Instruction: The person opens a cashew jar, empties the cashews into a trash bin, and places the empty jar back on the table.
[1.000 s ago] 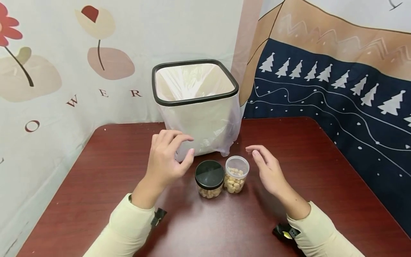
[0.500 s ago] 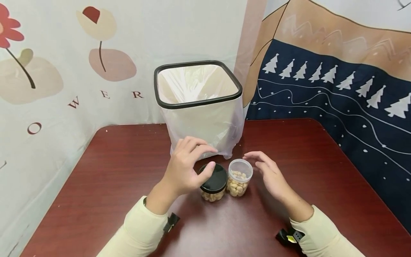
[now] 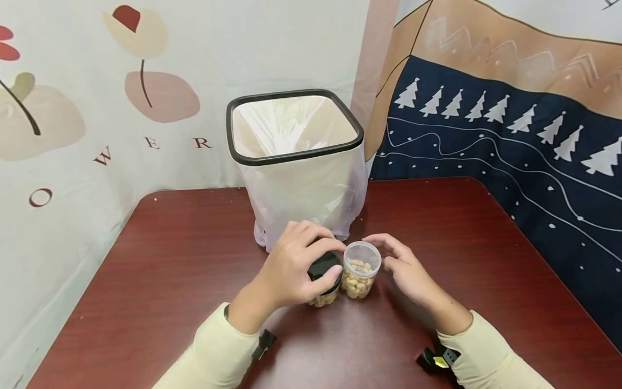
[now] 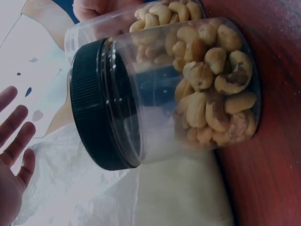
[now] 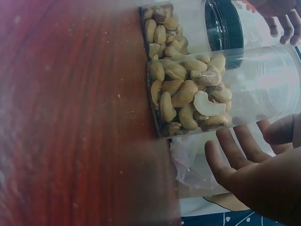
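Observation:
Two clear jars of cashews stand upright side by side on the table. One jar with a black screw lid (image 4: 101, 106) is on the left; the other jar (image 3: 358, 283) has a translucent top. My left hand (image 3: 296, 273) hovers over the black-lidded jar, thumb and fingers spread and curved around its lid. In the left wrist view its fingers show apart from the lid. My right hand (image 3: 408, 273) is beside the right jar, its loosely curved fingers close to the wall; whether they touch it I cannot tell.
A pale bin (image 3: 303, 189) with a black rim and a plastic liner bag stands behind the jars. Dark red wood makes up the tabletop (image 3: 160, 270). Printed cloths (image 3: 461, 140) hang along the back and sides.
My left hand has moved right and down, from beside the black-lidded jar to over its lid. The right hand has come slightly closer to the other jar.

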`<state>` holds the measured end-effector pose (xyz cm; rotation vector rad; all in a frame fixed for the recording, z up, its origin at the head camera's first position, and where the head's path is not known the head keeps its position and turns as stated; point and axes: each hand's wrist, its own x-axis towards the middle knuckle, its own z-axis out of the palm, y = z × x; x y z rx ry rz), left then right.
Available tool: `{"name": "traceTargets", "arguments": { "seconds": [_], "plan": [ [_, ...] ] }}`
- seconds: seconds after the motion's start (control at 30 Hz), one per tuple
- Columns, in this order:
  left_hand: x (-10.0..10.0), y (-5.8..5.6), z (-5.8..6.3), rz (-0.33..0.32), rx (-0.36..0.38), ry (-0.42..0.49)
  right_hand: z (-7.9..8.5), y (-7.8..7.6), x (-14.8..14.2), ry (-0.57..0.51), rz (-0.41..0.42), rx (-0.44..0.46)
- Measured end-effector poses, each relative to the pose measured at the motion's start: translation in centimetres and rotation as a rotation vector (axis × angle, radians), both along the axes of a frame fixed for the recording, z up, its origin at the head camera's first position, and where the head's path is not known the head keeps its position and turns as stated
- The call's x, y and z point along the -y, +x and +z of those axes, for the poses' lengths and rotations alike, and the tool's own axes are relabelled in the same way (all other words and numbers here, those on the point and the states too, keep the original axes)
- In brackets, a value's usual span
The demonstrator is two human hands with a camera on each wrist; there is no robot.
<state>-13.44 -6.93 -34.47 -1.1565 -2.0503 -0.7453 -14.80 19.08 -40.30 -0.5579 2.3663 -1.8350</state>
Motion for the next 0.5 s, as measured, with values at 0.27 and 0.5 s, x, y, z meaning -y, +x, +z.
{"name": "traceTargets", "arguments": {
  "seconds": [0.27,0.5],
  "plan": [
    [-0.28,0.3,-0.14,-0.023,-0.045,-0.063,-0.01,-0.01,-0.39,0.031,0.138,0.037],
    [-0.31,0.14,-0.42,-0.016,-0.068,-0.11,-0.2,0.08,-0.1,0.0,0.205,0.098]
  ]
}}
